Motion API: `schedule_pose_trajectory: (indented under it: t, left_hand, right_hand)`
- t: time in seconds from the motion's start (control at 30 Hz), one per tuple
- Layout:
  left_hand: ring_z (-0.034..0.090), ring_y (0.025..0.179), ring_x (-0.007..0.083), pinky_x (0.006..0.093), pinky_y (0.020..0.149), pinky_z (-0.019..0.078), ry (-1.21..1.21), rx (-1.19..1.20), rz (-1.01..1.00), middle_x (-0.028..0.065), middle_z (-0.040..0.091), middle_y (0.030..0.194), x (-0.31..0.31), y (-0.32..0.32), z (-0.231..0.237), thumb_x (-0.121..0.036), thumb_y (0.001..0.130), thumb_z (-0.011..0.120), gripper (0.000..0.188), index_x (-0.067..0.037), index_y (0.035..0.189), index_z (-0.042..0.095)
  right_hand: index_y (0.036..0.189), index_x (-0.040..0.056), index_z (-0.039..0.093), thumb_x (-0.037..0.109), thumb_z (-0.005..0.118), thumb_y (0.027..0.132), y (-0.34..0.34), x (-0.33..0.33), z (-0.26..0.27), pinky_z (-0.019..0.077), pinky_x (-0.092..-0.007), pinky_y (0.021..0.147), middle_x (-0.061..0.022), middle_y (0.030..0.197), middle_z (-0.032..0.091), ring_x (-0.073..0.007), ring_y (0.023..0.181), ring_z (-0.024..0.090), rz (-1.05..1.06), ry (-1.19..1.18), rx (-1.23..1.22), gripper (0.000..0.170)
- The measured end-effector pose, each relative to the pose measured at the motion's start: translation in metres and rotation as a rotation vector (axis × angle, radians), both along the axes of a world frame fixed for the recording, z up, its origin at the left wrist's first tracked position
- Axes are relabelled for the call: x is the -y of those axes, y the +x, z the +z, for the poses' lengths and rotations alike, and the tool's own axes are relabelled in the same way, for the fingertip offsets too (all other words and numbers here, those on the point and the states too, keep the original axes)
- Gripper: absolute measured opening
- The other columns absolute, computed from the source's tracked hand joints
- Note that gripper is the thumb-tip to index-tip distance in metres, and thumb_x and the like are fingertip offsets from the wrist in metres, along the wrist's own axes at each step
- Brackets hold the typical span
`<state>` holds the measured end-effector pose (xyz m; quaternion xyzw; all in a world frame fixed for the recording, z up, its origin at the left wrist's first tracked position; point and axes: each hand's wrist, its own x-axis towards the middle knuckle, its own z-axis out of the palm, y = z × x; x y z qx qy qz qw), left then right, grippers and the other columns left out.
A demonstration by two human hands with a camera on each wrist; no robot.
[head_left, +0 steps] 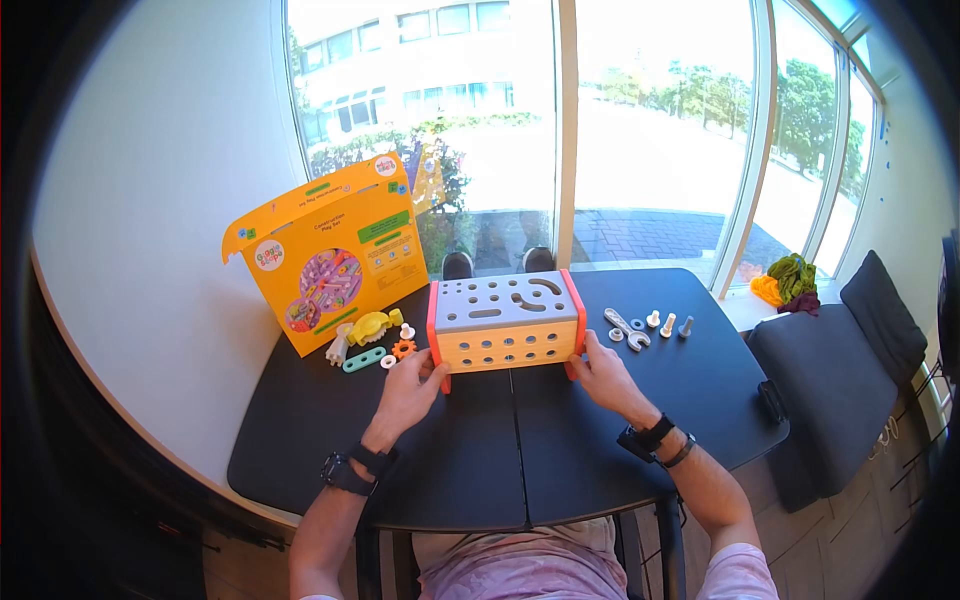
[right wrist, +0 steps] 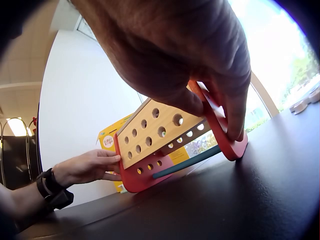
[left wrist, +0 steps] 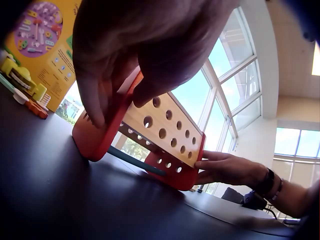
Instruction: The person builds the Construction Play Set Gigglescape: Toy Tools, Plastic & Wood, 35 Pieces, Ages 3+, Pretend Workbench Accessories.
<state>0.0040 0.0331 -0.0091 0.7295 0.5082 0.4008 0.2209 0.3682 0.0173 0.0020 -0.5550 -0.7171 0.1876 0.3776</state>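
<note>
A toy workbench [head_left: 510,330] stands on the black table between the two hands. It has a grey top with holes and slots, a light wooden front with round holes, and red side panels. My left hand [head_left: 408,385] grips the left red panel [left wrist: 95,140], thumb at the front edge and fingers on the outer face. On the opposite side, my right hand [head_left: 607,380] holds the right red panel [right wrist: 232,147] in a similar grip. A teal rod [right wrist: 187,164] runs low between the panels.
Left of the bench lie a yellow toy piece [head_left: 370,327], an orange gear [head_left: 403,349] and a teal strip [head_left: 364,360], before an upright yellow box [head_left: 350,230]. To the right are a grey wrench [head_left: 630,333] and several bolts [head_left: 668,325]. A dark chair [head_left: 825,365] stands beyond.
</note>
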Motion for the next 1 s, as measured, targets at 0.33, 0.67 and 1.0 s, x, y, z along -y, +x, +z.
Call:
schedule_pose_trajectory:
  t: [0.33,0.67,1.0]
  left_hand:
    - [0.081,0.100,0.0257,0.0380,0.092,0.0624,-0.075,0.026,0.016,0.0173,0.082,0.114,-0.001,-0.001,0.002,-0.020,0.108,0.072,0.037,0.005,0.134,0.067]
    - [0.074,0.092,0.0165,0.0331,0.085,0.0596,-0.058,0.041,0.007,0.0118,0.080,0.108,-0.002,-0.001,-0.001,-0.018,0.109,0.074,0.033,0.006,0.131,0.067]
    - [0.079,0.100,0.0242,0.0383,0.091,0.0617,-0.104,0.012,0.005,0.0159,0.081,0.115,-0.001,-0.002,0.004,-0.021,0.108,0.074,0.039,0.005,0.135,0.065]
  right_hand:
    - [0.123,-0.0007,0.051,0.016,0.060,0.111,0.002,-0.004,-0.006,0.0568,-0.0585,0.088,-0.0264,0.100,0.077,-0.0510,0.103,0.074,0.008,0.010,-0.013,0.023]
    - [0.130,-0.0010,0.050,0.019,0.060,0.113,0.002,-0.002,0.002,0.0575,-0.0566,0.092,-0.0307,0.111,0.076,-0.0518,0.110,0.073,0.010,-0.067,-0.002,0.028]
    - [0.133,-0.0013,0.050,0.021,0.059,0.114,0.002,0.002,0.008,0.0572,-0.0569,0.094,-0.0337,0.118,0.075,-0.0534,0.115,0.072,0.021,-0.118,-0.006,0.031]
